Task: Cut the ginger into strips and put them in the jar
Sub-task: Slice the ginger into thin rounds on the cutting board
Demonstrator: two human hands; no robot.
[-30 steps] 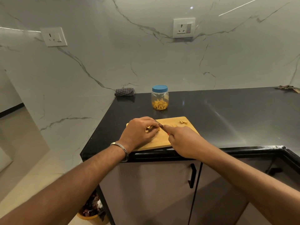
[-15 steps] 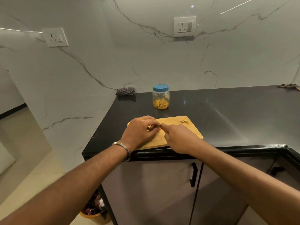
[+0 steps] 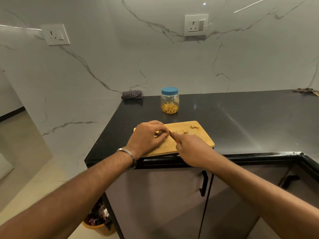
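Both our hands are busy on the cutting board (image 3: 198,140): left hand (image 3: 146,138) pinching the ginger (image 3: 163,134), right hand (image 3: 191,149) closed around the knife (image 3: 170,133). Several slices (image 3: 182,131) await stripping; the lidded jar (image 3: 169,102), further back on the surface (image 3: 250,121), already holds strips, so we judge ourselves midway.

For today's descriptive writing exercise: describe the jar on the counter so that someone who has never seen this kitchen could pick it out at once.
Start at the black countertop below the marble wall. Just behind the wooden cutting board stands a small clear jar. Its blue lid and the yellow strips inside set it apart from the checked cloth folded in the corner.
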